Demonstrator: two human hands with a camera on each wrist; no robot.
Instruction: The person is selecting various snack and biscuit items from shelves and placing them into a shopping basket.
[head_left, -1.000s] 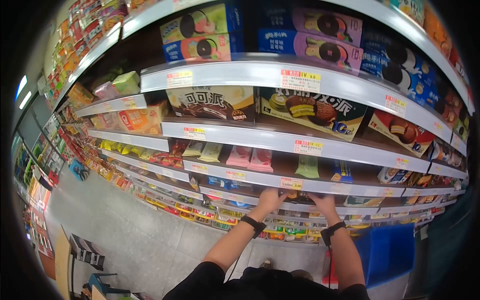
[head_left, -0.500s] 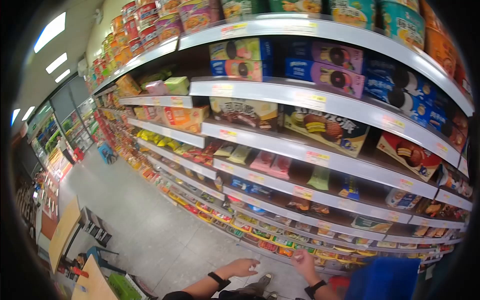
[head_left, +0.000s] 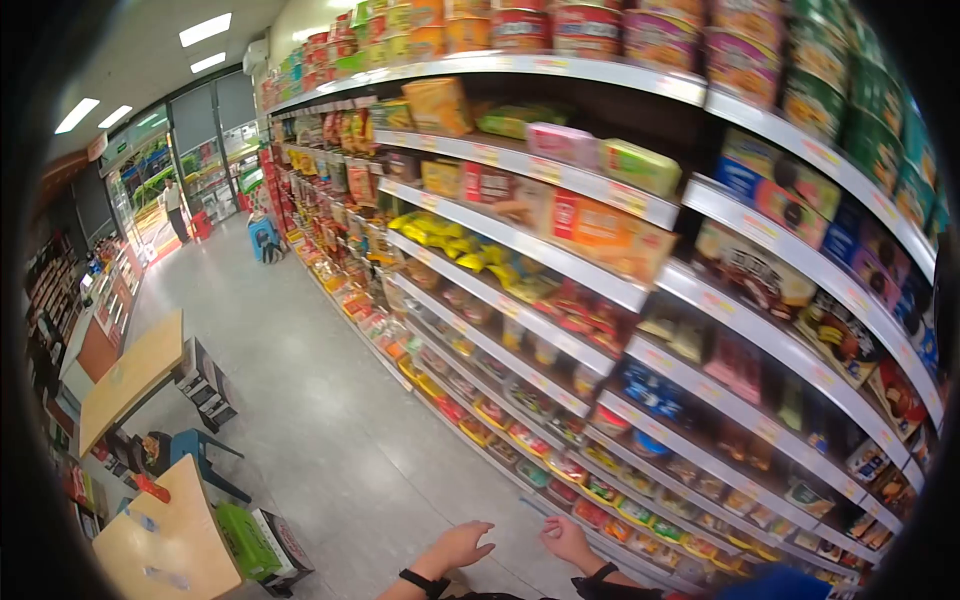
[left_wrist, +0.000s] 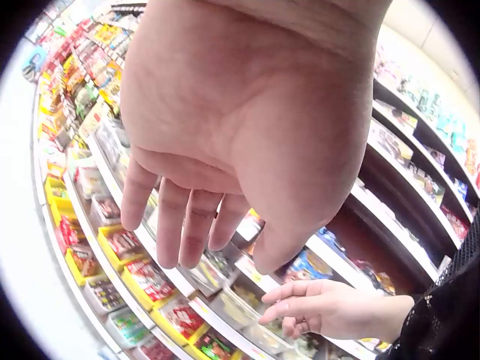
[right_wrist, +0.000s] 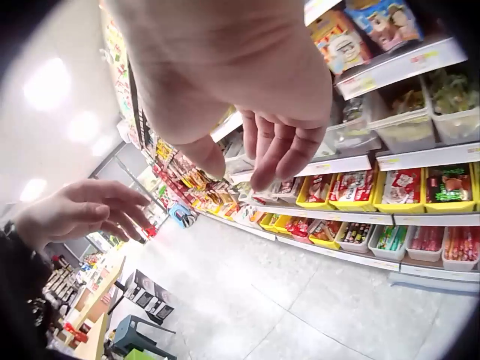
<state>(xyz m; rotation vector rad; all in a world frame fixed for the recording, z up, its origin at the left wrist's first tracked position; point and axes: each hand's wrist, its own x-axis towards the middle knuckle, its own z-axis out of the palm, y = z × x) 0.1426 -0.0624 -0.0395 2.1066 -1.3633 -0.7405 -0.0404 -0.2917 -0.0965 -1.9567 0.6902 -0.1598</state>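
Note:
My left hand hangs in front of my body at the bottom of the head view, fingers relaxed and nothing held. To its right, my right hand is also free, its fingers loosely bent. Both hands are over the floor, apart from each other and from the long snack shelf. In the left wrist view the left palm faces the camera with its fingers hanging down. Yellow snack packets, an orange biscuit box and stacked instant noodle tubs stand on the shelf.
Grey floor runs along the shelf toward the glass door, where a person stands. Wooden tables, a dark stool and boxes line the left. A blue container is low at right.
Both hands have come away from the shelf and lowered in front of the body, with nothing in them. The head view has turned left along the aisle.

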